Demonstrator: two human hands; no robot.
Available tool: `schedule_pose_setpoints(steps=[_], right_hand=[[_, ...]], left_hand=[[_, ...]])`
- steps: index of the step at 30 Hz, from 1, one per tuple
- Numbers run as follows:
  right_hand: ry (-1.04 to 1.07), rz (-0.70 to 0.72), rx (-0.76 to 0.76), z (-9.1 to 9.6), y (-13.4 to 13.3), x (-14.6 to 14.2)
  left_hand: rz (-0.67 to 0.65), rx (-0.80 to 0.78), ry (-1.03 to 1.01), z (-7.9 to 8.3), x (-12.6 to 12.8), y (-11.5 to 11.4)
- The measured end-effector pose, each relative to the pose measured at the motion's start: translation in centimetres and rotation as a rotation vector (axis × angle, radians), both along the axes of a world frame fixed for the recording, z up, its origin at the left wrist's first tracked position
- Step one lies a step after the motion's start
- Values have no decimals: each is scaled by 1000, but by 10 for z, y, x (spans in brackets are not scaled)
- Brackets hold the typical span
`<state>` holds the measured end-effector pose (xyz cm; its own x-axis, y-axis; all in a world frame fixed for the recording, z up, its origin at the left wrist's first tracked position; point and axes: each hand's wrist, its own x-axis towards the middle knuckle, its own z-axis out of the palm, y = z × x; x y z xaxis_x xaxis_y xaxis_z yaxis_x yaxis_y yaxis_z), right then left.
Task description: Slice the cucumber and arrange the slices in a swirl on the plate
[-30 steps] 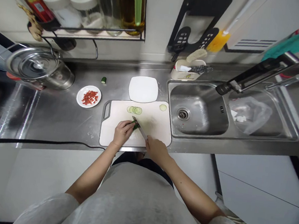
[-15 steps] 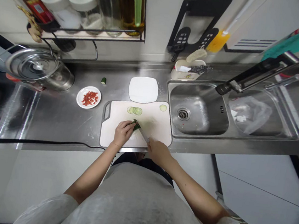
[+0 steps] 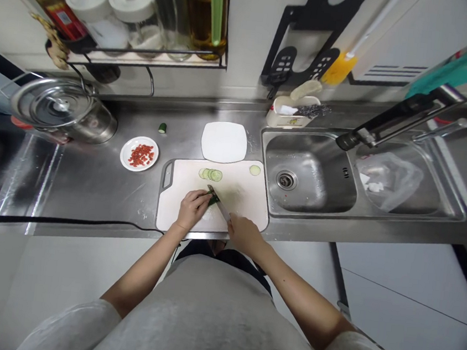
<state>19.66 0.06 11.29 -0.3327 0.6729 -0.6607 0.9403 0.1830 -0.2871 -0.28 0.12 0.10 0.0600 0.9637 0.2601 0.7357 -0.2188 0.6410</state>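
Keep the slim steel knife (image 3: pixel 223 209) square and its strokes even, clear of your left hand (image 3: pixel 192 209), whose fingers — held close together — pinch the dark-green cucumber piece (image 3: pixel 213 200) on the white, grey-edged rectangular cutting board (image 3: pixel 183 175), while your right hand (image 3: pixel 245 232) wraps its fingers round the hidden handle.

A steel counter (image 3: pixel 102 189) spans the frame, bearing a cutting board (image 3: pixel 251 199) and a square white dish (image 3: pixel 224 142) at centre, a round plate (image 3: pixel 125 154) and cucumber stub (image 3: pixel 162 128) centre-left.
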Motion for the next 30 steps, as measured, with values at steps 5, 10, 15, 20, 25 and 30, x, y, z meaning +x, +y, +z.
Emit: schedule_pose_setpoints(steps=[5,10,15,20,25,30], right_hand=[[-19,-5,-4,-1,0,-3],[-19,-3,-24,-4,1,-4],[-9,-6,-36,-6,2,-5],[-17,-8,-25,-7,2,-6],[-15,-13,-18,-12,0,-5],[-20,-15,-16,-16,0,-5]], left_hand=[[-2,34,0,0,0,0],[-18,105,-5,-2,0,1],[-15,114,-3,-4,0,1],[-18,105,-14,-5,-1,1],[-12,89,-4,-6,-1,0],[-8,69,-10,-6,0,0]])
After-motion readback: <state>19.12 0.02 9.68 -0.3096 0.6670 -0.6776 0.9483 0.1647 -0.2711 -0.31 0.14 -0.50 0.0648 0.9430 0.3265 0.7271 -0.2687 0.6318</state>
